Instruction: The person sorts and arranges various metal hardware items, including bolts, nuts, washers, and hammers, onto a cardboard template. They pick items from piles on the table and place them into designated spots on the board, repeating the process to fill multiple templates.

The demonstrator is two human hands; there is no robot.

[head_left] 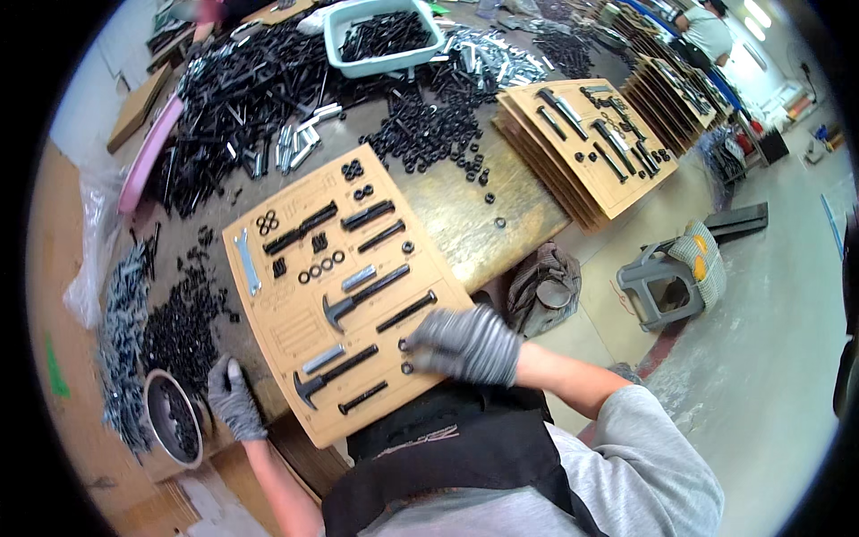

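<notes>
A tan cardboard-like board (295, 304) lies tilted at the near table edge, laid out with black bolts, nuts, washers and silver sleeves. My right hand (465, 345), in a grey striped glove, is over its right edge, somewhat blurred. The bunched fingertips are on a small black nut (403, 345); another black nut (407, 368) lies just below. My left hand (234, 398), gloved too, rests at the table edge left of the board, thumb and fingers slightly apart, nothing visible in it. Beside it stands a metal bowl (154, 394) containing small black parts.
Black bolts (259, 89) are heaped across the table's far side, with a pale tray (385, 58) of bolts among them. Loose black nuts (429, 134) lie nearer. Filled boards (591, 152) are stacked at right. A grey stool (667, 286) stands on the floor. Other people are farther off.
</notes>
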